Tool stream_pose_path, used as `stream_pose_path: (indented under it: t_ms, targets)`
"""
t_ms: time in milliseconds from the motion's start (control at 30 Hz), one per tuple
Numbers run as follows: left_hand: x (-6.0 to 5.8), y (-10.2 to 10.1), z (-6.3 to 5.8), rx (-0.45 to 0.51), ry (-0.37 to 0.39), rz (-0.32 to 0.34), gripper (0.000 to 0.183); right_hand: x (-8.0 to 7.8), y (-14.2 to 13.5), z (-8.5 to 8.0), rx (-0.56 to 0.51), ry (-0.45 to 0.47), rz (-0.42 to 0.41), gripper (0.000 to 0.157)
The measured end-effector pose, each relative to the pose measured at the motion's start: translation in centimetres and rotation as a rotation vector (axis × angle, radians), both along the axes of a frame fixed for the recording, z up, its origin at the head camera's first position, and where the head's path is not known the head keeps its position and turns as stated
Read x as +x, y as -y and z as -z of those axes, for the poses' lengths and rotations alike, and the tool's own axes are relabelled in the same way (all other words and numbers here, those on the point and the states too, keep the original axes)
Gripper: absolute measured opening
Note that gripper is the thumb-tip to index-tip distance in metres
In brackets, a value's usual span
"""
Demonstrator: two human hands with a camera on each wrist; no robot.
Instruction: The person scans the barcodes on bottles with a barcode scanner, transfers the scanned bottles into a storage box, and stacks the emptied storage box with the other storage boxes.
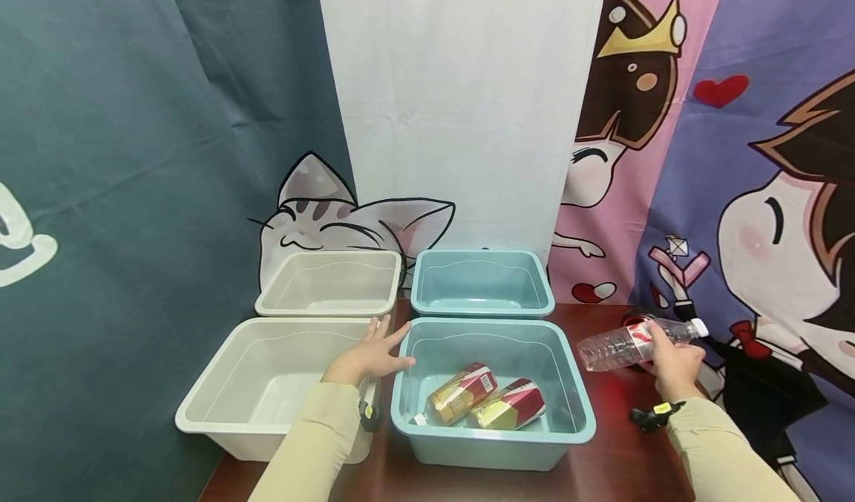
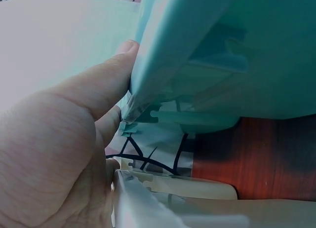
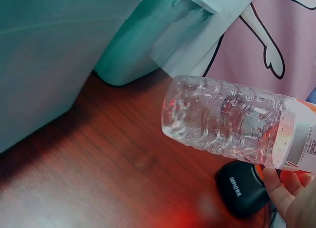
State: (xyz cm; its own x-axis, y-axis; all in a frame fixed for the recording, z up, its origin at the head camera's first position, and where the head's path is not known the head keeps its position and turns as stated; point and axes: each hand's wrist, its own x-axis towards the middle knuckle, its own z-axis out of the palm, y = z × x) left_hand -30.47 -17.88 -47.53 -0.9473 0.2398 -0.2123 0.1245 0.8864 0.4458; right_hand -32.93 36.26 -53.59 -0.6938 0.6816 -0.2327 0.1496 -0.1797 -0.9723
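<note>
My right hand [image 1: 676, 368] grips a clear plastic bottle [image 1: 611, 350] with a white cap and a red-and-white label. It holds the bottle nearly sideways, to the right of the near blue bin [image 1: 494, 437]. In the right wrist view the bottle's ribbed body [image 3: 217, 117] looks empty, with droplets inside. My left hand [image 1: 370, 356] lies spread between the near cream bin [image 1: 230, 429] and the blue one. Its thumb [image 2: 111, 82] touches the blue rim in the left wrist view. Two gold-and-red cylindrical containers [image 1: 463, 393] [image 1: 509, 405] lie inside the near blue bin.
Behind stand a second cream bin [image 1: 327, 312] and a second blue bin [image 1: 482, 312]. All stand on a dark red-brown table [image 1: 628, 428]. A black object [image 3: 242, 188] sits below the bottle. A printed cloth [image 1: 467, 116] hangs behind the table.
</note>
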Motion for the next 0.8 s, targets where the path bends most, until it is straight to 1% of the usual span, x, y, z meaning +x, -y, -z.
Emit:
stream_pose_path:
  t_ms: [133,200,367,467,633,800]
  targets:
    - [0.0,0.1,0.1,0.001,0.000,-0.002,0.083,0.1,0.3,0.5,-0.052,0.012,0.042,0.059]
    - [0.0,0.1,0.1,0.004,0.005,-0.004,0.082,0.1,0.4,0.7,-0.078,0.019,0.065,0.063]
    - [0.0,0.1,0.0,0.012,0.005,-0.004,0.083,0.1,0.5,1.1,-0.129,0.022,0.102,0.082]
    - [0.1,0.0,0.0,0.013,0.008,-0.005,0.083,0.2,0.5,1.2,-0.155,0.022,0.109,0.089]
    - [0.2,-0.1,-0.2,0.015,0.012,-0.004,0.083,0.3,0.3,1.4,-0.177,0.043,0.113,0.094]
    - [0.2,-0.1,-0.2,0.017,0.018,0.000,0.082,0.4,0.2,1.6,-0.192,0.050,0.125,0.095]
